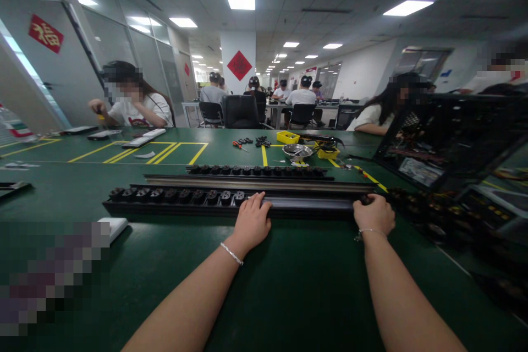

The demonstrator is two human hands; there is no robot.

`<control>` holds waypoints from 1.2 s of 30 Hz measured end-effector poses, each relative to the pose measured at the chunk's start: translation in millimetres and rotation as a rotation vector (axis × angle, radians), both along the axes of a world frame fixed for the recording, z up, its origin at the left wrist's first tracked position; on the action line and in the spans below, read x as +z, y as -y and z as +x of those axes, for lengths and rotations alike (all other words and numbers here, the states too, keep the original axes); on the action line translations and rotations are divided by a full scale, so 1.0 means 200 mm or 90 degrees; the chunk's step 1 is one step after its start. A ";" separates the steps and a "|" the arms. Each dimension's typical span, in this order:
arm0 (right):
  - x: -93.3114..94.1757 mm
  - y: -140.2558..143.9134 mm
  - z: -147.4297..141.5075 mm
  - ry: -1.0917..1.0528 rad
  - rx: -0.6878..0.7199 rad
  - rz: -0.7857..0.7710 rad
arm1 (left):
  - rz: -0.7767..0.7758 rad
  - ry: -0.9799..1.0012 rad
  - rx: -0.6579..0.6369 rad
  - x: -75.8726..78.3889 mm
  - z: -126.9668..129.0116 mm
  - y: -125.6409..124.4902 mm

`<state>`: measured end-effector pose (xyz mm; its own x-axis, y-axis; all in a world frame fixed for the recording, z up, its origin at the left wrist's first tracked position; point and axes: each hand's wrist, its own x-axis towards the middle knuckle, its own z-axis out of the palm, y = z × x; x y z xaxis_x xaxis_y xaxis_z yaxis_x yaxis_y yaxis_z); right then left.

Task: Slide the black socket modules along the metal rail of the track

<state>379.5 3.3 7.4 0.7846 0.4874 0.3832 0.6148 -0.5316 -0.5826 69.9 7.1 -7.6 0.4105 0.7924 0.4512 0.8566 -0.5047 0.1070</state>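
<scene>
A long black rail (309, 213) lies across the green table in front of me, with a row of round black socket modules (184, 196) seated along its left part. My left hand (252, 221) rests on the rail just right of the last module, its fingers stretched over the channel. At the rail's right end, my right hand (375, 213) is closed around a small black socket module (365, 198), mostly hidden by the fingers. Between the hands the channel shows bare. Behind it lie another rail (247, 182) and a shorter one filled with modules (258, 170).
More black modules (437, 225) are piled at right, beside an open computer case (445, 137). Farther back are a metal bowl (297, 151), yellow bins (287, 137) and a screwdriver (240, 146). A white power strip (113, 228) lies at left. Co-workers sit across the table.
</scene>
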 end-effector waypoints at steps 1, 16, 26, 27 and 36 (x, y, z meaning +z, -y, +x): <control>0.00 0.00 0.00 -0.001 0.000 0.004 | -0.001 0.000 0.000 0.00 0.00 0.00; 0.00 0.00 0.03 -0.017 -0.019 -0.007 | -0.013 0.005 -0.005 0.00 0.00 0.00; -0.01 0.00 0.04 -0.008 -0.029 0.010 | -0.013 0.003 0.001 0.00 0.00 0.00; -0.01 0.00 0.04 -0.007 -0.030 0.012 | -0.014 0.003 0.001 0.01 0.00 0.00; 0.00 0.01 0.04 0.007 -0.042 0.014 | -0.012 0.001 -0.003 0.00 0.00 0.00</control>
